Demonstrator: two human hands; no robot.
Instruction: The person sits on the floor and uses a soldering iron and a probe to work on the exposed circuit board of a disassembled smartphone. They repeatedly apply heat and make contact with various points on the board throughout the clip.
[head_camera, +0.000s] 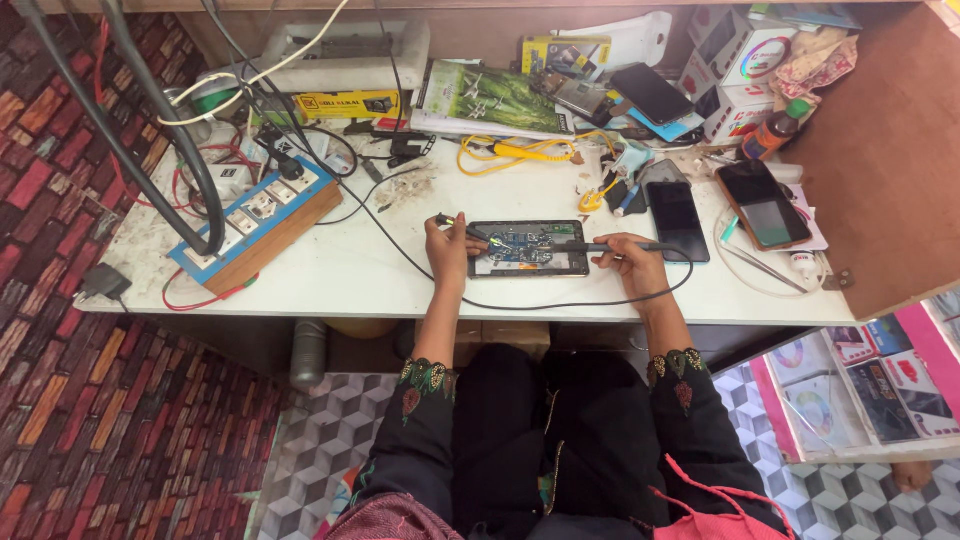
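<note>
An opened phone lies on the white worktable, its blue circuit board showing. My left hand grips a thin black probe whose tip rests on the board's left part. My right hand holds a black soldering iron, tip pointing left onto the board. The iron's black cable loops along the table's front edge.
A blue and wood power strip sits at left with thick cables. Two dark phones lie at right, with metal tweezers. Boxes, a book, a yellow wire and a small bottle crowd the back.
</note>
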